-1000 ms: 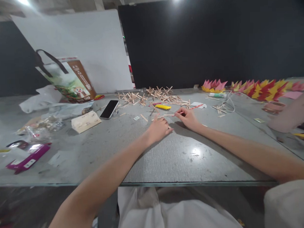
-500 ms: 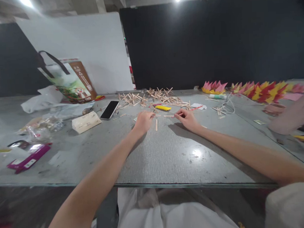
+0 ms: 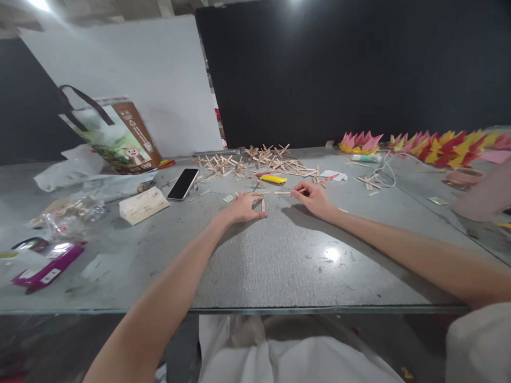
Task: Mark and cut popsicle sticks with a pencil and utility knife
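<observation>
My left hand [image 3: 242, 207] lies palm down on the grey table [image 3: 283, 263]. Its fingertips touch the near end of a short wooden stick [image 3: 263, 204] lying flat; I cannot tell if they pinch it. My right hand [image 3: 314, 198] rests a little to the right, its fingers closed on a thin wooden stick [image 3: 282, 192] that points left toward the other hand. Just beyond both hands lie a yellow tube [image 3: 273, 179] and a heap of glued stick crosses [image 3: 254, 159].
A black phone [image 3: 183, 183], a pale wooden block [image 3: 143, 205] and a paper bag [image 3: 115, 135] sit to the left, with plastic wrappers and a purple packet [image 3: 46, 270]. Folded paper crowns [image 3: 438, 146] and a white cable [image 3: 383, 176] lie at the right. Another person's arm [image 3: 490, 191] rests at the right edge.
My left hand went left and away from the loose stick, then came back so its fingertips meet it. My right hand has stayed in place with its stick.
</observation>
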Tool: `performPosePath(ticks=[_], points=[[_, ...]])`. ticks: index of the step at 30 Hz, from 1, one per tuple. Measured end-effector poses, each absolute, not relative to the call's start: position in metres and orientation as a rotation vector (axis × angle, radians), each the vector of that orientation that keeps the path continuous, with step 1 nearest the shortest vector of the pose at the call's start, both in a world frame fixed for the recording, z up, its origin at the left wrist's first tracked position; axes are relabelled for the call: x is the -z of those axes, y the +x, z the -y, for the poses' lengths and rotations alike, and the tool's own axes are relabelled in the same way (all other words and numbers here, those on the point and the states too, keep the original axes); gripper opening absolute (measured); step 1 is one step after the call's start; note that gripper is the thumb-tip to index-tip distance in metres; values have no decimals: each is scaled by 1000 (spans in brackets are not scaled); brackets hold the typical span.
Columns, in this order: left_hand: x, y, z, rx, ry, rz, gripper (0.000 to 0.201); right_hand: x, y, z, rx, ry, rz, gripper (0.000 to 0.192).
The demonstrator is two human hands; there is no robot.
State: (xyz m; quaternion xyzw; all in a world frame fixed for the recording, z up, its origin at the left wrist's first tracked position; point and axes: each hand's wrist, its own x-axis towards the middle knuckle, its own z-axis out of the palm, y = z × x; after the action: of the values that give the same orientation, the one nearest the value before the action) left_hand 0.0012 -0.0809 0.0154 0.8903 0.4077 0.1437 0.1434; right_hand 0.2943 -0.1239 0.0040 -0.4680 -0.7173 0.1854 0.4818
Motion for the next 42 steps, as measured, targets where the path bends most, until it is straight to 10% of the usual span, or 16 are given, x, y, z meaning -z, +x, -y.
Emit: performPosePath(ticks=[27, 42], points=[[-13, 36, 113, -1252, 2042, -897, 28, -1, 296, 123, -495, -1105, 1778, 38], [-15, 45, 129, -593, 2655, -777, 24, -1, 295, 119, -611, -1070, 1516, 56]])
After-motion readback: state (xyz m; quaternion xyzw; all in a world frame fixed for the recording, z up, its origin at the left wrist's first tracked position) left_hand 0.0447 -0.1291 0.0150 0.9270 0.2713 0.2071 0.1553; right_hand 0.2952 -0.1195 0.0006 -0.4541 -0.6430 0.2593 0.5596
